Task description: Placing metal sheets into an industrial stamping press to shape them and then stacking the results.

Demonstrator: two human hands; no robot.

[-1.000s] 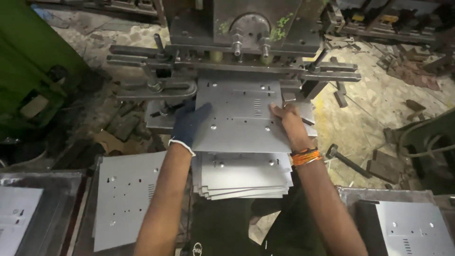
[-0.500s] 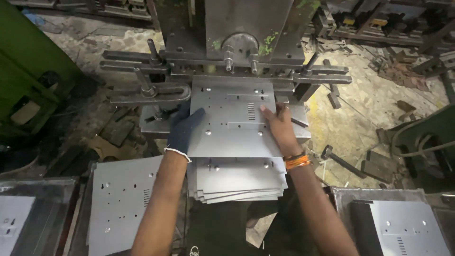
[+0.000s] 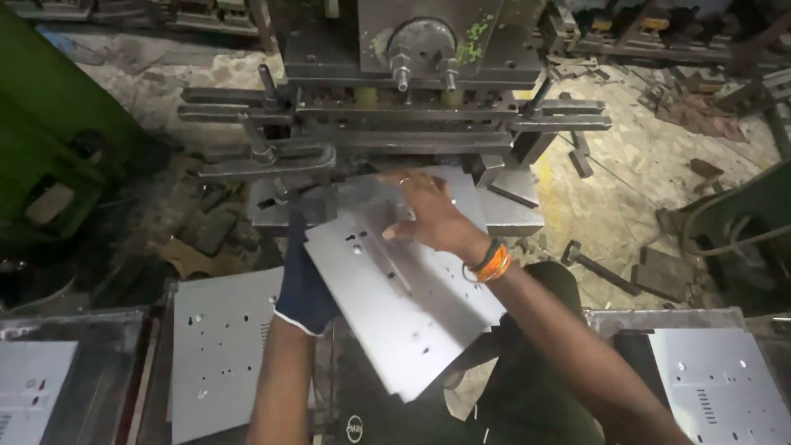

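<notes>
- Nearest, low in the view: three flat stacks of punched sheets — one at the far left, one beside the left forearm, one at the lower right. How many sheets each holds cannot be told.
- The left hand, in a dark blue glove, grips the near-left edge of the metal sheet, fingers curled on it.
- That one sheet sits tilted and skewed, its far end on the press bed, its near corner hanging over the lap.
- The right hand, bare with an orange wristband, lies flat and spread on the sheet's top — pressing, not clasping.
- Likely thin, stiff, fairly light, slick-faced, with sharp edges; best taken by opposite edges, clear of the punched holes.
- Farthest: one press, its ram above the bed.
</notes>
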